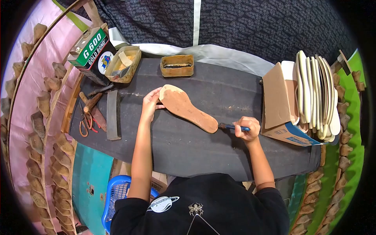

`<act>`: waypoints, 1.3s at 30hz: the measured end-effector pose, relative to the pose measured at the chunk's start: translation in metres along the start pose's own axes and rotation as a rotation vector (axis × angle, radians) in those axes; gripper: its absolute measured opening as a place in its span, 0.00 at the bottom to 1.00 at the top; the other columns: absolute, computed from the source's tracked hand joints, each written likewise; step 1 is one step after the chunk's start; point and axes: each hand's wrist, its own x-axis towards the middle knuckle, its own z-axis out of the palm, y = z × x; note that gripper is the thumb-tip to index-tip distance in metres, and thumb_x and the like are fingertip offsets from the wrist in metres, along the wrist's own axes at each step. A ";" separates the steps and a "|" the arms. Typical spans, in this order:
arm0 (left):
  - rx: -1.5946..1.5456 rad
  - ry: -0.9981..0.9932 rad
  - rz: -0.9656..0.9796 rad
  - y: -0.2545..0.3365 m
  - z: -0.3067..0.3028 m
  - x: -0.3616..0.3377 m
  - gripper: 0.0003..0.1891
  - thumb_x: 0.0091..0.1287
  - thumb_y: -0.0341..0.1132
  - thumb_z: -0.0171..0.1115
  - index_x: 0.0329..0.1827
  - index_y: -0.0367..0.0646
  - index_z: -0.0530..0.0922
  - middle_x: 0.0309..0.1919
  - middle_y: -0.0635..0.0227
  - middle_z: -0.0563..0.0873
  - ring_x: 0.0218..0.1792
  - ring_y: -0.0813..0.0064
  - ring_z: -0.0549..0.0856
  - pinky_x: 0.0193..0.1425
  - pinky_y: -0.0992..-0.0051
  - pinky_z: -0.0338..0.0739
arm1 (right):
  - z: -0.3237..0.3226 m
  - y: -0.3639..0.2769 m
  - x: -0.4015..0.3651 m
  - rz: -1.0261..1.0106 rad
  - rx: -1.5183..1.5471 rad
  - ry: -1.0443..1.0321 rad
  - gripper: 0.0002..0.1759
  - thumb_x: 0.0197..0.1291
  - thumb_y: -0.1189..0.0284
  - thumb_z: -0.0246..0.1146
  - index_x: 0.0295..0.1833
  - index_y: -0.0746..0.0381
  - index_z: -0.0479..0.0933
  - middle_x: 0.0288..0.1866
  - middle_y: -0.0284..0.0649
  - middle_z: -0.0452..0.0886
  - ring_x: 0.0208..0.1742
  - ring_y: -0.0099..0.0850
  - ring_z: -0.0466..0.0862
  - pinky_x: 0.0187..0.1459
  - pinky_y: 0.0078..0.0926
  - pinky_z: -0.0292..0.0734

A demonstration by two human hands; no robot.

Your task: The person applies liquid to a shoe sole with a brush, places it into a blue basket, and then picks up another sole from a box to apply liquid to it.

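My left hand (150, 102) grips the wide toe end of a brown shoe insole (187, 107), thumb and fingers at its left edge. A paler patch shows along the toe end, and the heel points to the lower right. In my right hand (247, 128) is a brush with a blue handle (239, 128), fingers wrapped round it. Its dark tip is right at the heel edge of the insole. Both hands are over the dark-covered worktable (184, 150).
A yellowish rectangular container (177, 65) stands at the back. At left are a glue can (92, 55), a tub (123, 64), a hammer (91, 102), scissors (84, 121) and a grey block (113, 115). A cardboard box (277, 100) holding several pale soles (313, 94) is at right.
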 end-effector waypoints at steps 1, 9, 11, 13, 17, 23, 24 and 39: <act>0.006 0.000 -0.004 0.002 0.001 -0.001 0.16 0.63 0.34 0.45 0.51 0.37 0.69 0.36 0.69 0.80 0.30 0.83 0.79 0.29 0.81 0.76 | -0.001 -0.001 0.000 -0.002 -0.002 -0.001 0.12 0.38 0.82 0.61 0.25 0.62 0.63 0.13 0.36 0.72 0.11 0.28 0.72 0.12 0.20 0.65; 0.010 0.002 -0.001 0.001 0.000 -0.001 0.16 0.63 0.35 0.45 0.51 0.37 0.69 0.36 0.69 0.80 0.30 0.83 0.79 0.29 0.81 0.76 | 0.007 -0.009 0.002 0.011 0.132 -0.007 0.12 0.37 0.82 0.61 0.26 0.63 0.65 0.14 0.36 0.72 0.12 0.28 0.73 0.13 0.20 0.67; -0.001 0.010 -0.005 0.000 0.000 0.000 0.16 0.63 0.34 0.44 0.51 0.37 0.69 0.35 0.69 0.80 0.29 0.83 0.79 0.28 0.82 0.76 | 0.002 -0.002 0.001 0.015 0.042 -0.008 0.11 0.37 0.83 0.60 0.25 0.63 0.64 0.14 0.37 0.72 0.12 0.28 0.72 0.13 0.21 0.66; 0.009 0.006 -0.007 -0.002 -0.001 0.002 0.16 0.63 0.34 0.44 0.51 0.37 0.69 0.36 0.69 0.80 0.29 0.83 0.79 0.28 0.83 0.76 | -0.003 0.003 0.001 -0.010 -0.050 -0.036 0.11 0.37 0.83 0.60 0.25 0.63 0.64 0.13 0.37 0.71 0.12 0.28 0.72 0.13 0.21 0.66; 0.018 0.005 -0.008 -0.003 -0.001 0.003 0.16 0.63 0.34 0.44 0.52 0.38 0.69 0.36 0.68 0.80 0.29 0.83 0.79 0.26 0.84 0.75 | 0.000 -0.008 0.005 0.018 0.056 0.046 0.11 0.38 0.82 0.60 0.25 0.63 0.64 0.12 0.36 0.71 0.11 0.28 0.72 0.13 0.20 0.66; 0.004 0.013 -0.007 -0.003 -0.002 0.002 0.16 0.63 0.35 0.44 0.52 0.38 0.69 0.36 0.69 0.80 0.29 0.84 0.79 0.26 0.84 0.75 | 0.001 0.008 -0.001 0.065 0.053 0.038 0.11 0.39 0.83 0.61 0.25 0.63 0.64 0.13 0.37 0.70 0.12 0.29 0.71 0.13 0.21 0.65; 0.004 0.013 -0.006 -0.003 -0.002 0.002 0.16 0.63 0.35 0.44 0.52 0.38 0.69 0.36 0.69 0.80 0.29 0.84 0.79 0.26 0.84 0.75 | -0.002 0.011 0.001 0.030 -0.074 0.019 0.11 0.39 0.83 0.61 0.25 0.63 0.64 0.13 0.37 0.69 0.11 0.29 0.70 0.13 0.21 0.63; 0.018 0.027 -0.022 0.002 0.002 0.000 0.16 0.63 0.34 0.44 0.51 0.37 0.69 0.36 0.69 0.80 0.28 0.84 0.79 0.26 0.84 0.75 | 0.004 0.011 -0.003 0.227 0.097 0.216 0.09 0.41 0.83 0.59 0.23 0.64 0.64 0.13 0.37 0.70 0.11 0.25 0.68 0.14 0.18 0.62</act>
